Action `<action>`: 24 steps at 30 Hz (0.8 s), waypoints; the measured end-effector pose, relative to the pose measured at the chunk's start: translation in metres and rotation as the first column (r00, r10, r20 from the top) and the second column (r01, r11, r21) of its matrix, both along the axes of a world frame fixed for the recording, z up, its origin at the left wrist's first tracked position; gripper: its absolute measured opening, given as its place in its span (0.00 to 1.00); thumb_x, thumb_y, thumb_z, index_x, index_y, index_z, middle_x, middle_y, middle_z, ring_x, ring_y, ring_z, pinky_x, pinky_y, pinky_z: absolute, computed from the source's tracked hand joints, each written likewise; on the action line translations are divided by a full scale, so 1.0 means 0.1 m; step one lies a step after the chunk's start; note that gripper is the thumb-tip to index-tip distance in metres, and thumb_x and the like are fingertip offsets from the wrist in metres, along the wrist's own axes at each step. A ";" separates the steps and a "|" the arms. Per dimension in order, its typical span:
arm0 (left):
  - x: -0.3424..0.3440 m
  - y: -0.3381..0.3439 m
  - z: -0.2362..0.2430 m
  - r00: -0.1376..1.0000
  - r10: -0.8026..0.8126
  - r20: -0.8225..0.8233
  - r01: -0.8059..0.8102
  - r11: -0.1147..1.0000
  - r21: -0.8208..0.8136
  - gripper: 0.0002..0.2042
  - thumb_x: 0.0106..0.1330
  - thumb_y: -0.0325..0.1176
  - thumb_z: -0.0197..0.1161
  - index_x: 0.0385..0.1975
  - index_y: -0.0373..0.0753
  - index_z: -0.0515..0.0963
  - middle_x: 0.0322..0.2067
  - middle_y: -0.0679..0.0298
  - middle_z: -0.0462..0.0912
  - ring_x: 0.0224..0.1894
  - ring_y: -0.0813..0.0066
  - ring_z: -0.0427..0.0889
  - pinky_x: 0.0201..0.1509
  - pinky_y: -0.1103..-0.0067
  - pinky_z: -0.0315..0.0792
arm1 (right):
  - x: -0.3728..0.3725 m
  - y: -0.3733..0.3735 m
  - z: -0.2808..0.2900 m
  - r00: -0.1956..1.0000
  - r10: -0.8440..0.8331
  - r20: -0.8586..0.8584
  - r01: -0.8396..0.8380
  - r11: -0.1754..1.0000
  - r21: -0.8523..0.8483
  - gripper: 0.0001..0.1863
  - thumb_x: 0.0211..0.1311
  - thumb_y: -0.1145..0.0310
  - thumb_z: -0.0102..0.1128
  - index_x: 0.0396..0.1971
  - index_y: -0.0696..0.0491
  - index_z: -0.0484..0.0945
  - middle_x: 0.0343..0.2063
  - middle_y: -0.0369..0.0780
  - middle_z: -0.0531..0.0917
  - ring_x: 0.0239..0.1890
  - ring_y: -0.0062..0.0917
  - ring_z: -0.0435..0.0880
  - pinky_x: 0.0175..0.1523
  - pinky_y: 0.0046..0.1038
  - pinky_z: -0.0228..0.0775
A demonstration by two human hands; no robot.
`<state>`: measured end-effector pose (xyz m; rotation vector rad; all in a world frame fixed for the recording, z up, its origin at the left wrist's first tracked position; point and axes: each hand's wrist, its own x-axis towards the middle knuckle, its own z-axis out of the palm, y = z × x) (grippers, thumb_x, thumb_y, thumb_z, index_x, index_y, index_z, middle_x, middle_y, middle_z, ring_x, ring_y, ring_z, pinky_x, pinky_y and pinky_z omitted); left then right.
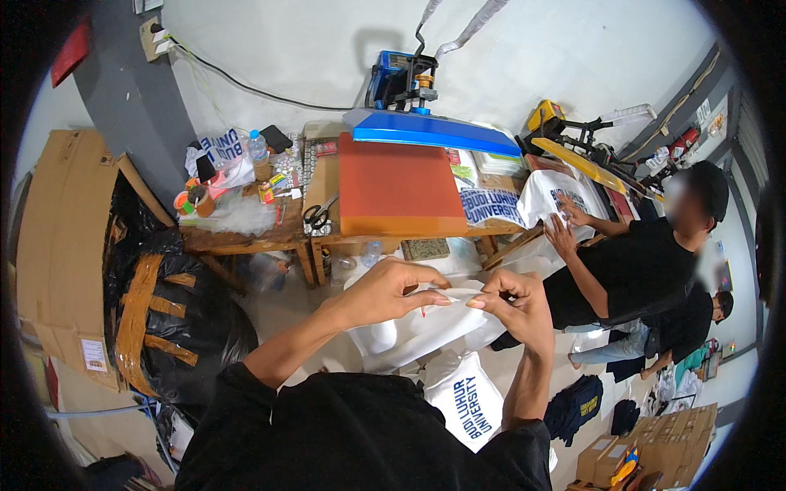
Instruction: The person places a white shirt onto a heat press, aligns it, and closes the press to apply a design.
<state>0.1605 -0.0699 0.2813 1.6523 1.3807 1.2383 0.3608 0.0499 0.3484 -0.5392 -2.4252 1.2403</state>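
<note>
While my left hand point(403, 286) and right hand point(524, 307) pinch closed on thin white cloth point(446, 329) near the brown wooden tabletop point(237, 238), I seem to arrange this cloth; the next move may need even tension.

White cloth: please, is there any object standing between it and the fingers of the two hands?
Nothing visible does. The left hand and the right hand already pinch the raised edge of the white cloth. The cloth's underside is hidden, so I cannot tell there.
</note>
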 end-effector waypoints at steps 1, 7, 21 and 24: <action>0.02 -0.01 0.00 0.997 0.019 0.081 -0.020 1.000 0.007 0.08 0.62 0.31 0.67 0.33 0.32 0.82 0.27 0.61 0.85 0.28 0.83 0.77 0.33 0.82 0.70 | 0.01 0.02 0.01 1.000 0.003 0.001 -0.003 1.000 -0.007 0.12 0.53 0.74 0.71 0.18 0.59 0.74 0.16 0.31 0.75 0.21 0.11 0.69 0.26 0.18 0.58; -0.21 -0.02 0.07 0.995 0.068 0.067 -0.071 0.997 0.043 0.05 0.65 0.30 0.64 0.32 0.35 0.81 0.25 0.66 0.82 0.28 0.85 0.76 0.31 0.81 0.68 | 0.30 0.34 -0.31 0.982 -0.138 0.132 0.128 0.988 0.082 0.07 0.56 0.76 0.67 0.31 0.61 0.78 0.19 0.36 0.79 0.17 0.15 0.75 0.23 0.22 0.63; -0.67 -0.14 0.29 0.992 0.061 -0.107 -0.066 0.997 -0.039 0.06 0.61 0.29 0.67 0.28 0.33 0.81 0.19 0.64 0.79 0.20 0.83 0.72 0.25 0.79 0.67 | 0.02 0.17 -0.70 0.941 -0.287 -0.182 0.281 0.958 -0.061 0.10 0.60 0.73 0.65 0.23 0.59 0.73 0.17 0.34 0.76 0.23 0.13 0.70 0.30 0.20 0.64; -0.75 -0.22 0.27 0.987 -0.075 -0.141 0.062 0.994 -0.091 0.07 0.60 0.30 0.67 0.32 0.34 0.79 0.22 0.65 0.77 0.24 0.78 0.73 0.30 0.78 0.67 | 0.09 0.32 -0.64 0.983 -0.158 -0.096 0.145 0.981 -0.127 0.09 0.56 0.75 0.68 0.27 0.58 0.74 0.23 0.33 0.78 0.28 0.13 0.73 0.35 0.19 0.65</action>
